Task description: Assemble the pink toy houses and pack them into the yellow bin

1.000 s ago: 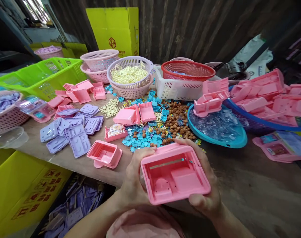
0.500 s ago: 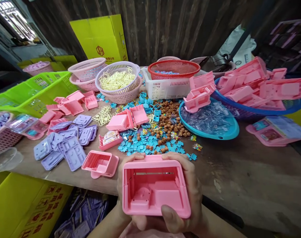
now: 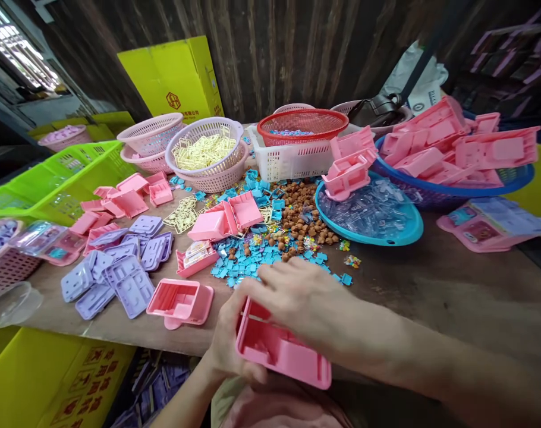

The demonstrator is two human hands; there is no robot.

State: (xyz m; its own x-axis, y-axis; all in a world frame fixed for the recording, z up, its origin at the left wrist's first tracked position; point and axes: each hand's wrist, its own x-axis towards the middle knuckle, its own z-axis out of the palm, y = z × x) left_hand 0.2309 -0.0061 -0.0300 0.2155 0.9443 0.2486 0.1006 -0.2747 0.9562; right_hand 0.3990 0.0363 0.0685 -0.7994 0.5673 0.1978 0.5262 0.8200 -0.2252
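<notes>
A hollow pink plastic toy case (image 3: 288,353) is held tilted over my lap at the table's front edge, its open side facing me. My left hand (image 3: 232,333) grips its left side, thumb underneath. Across the upper edge lies my right hand (image 3: 292,297), fingers curled down on the case; their tips are hidden. Left of my hands, a similar pink case (image 3: 181,300) rests on the table. Close behind are a small pink tray with printed pieces (image 3: 197,258) and loose blue plastic pieces (image 3: 239,267).
Purple panels (image 3: 130,282) lie at left beside a green basket (image 3: 74,178). Brown bear-like pieces (image 3: 299,208) cover the middle. A turquoise basin (image 3: 402,235) of clear parts and a blue basket (image 3: 458,193) of pink cases stand right. Baskets (image 3: 208,128) line the back.
The pink case has turned and tilted, its right side dropping. My right hand has moved from its right side onto its upper edge, the forearm now crossing from the right.
</notes>
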